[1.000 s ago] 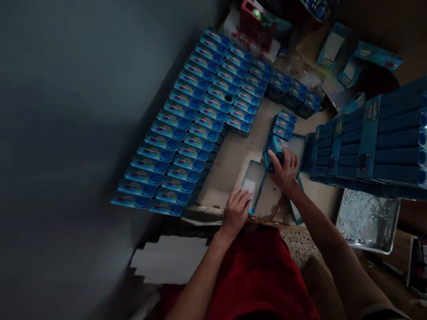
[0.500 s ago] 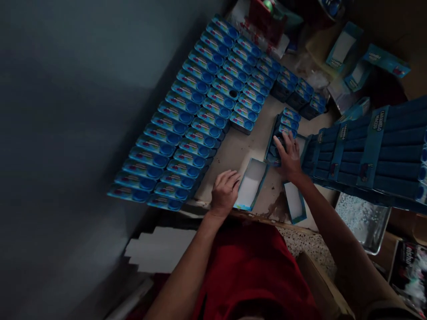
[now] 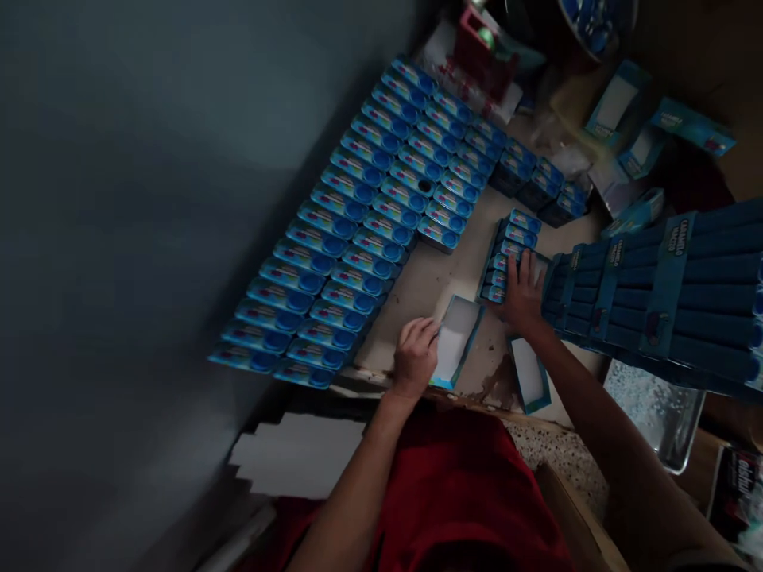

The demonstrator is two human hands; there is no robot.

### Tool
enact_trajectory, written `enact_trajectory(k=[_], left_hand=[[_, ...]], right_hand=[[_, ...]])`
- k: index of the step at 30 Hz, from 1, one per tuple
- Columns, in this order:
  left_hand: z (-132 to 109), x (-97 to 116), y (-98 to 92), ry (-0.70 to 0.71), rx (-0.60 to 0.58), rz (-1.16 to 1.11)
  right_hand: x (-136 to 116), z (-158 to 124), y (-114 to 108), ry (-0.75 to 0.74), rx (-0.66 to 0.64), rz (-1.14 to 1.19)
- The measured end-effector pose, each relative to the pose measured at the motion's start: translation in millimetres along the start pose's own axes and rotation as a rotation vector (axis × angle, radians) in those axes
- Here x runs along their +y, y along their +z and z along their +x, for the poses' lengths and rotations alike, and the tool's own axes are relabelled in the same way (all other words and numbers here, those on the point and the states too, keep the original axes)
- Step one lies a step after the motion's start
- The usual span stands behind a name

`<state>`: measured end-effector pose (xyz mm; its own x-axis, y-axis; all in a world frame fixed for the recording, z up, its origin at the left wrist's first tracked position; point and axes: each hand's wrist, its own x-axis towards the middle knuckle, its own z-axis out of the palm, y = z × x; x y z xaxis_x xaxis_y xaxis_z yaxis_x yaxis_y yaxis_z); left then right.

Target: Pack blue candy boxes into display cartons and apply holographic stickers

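My right hand (image 3: 524, 295), its fingers stretched and spread, rests at the right side of a row of small blue packs (image 3: 511, 248) with printed tops. The packs stand close together in a blue tray-like box, partly hidden by the hand. My left hand (image 3: 416, 359) has its fingers curled together by the left edge of an open box (image 3: 456, 342) with a white inside. Whether something is pinched in those fingers is hidden. A smaller open box (image 3: 529, 373) lies near the table's front edge, below my right wrist.
Long rows of blue packs (image 3: 358, 210) fill the table's left side, against the wall. A large stack of blue packs with printed bands (image 3: 632, 282) stands on the right, above a metal tray (image 3: 652, 409). Several empty cartons (image 3: 613, 103) lie at the back right.
My right hand has shifted slightly right and down, showing more pack tops in the row. My left hand has come nearer the open box, its fingers more curled. The whole view has shifted.
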<state>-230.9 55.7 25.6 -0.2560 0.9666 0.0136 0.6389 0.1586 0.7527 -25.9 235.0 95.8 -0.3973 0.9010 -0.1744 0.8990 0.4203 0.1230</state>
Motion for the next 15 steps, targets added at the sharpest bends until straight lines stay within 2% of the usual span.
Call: enact_trajectory(k=[4, 6, 8, 10, 12, 15], left_hand=[[6.6, 10.6, -2.7, 0.074, -0.055, -0.019], [-2.7, 1.3, -10.9, 0.102, -0.06, -0.013], [-18.4, -15.5, -23.4, 0.09, -0.021, 0.019], [-35.2, -32.7, -38.2, 0.053, 0.026, 0.063], [-48.8, -43.4, -52.5, 0.023, 0.059, 0.094], [-61.4, -43.9, -65.5, 0.015, 0.092, 0.113]], right_hand=[[-5.8, 15.0, -28.5, -0.025, 0.005, -0.032], [-20.5, 42.2, -42.9, -0.051, 0.073, 0.039], [-45.5, 79.0, -50.4, -0.086, 0.134, 0.122], [-75.1, 113.9, -48.9, -0.113, 0.133, 0.155], [-100.2, 135.5, -41.2, -0.129, 0.105, 0.145], [-117.9, 138.7, -29.7, -0.159, 0.114, 0.15]])
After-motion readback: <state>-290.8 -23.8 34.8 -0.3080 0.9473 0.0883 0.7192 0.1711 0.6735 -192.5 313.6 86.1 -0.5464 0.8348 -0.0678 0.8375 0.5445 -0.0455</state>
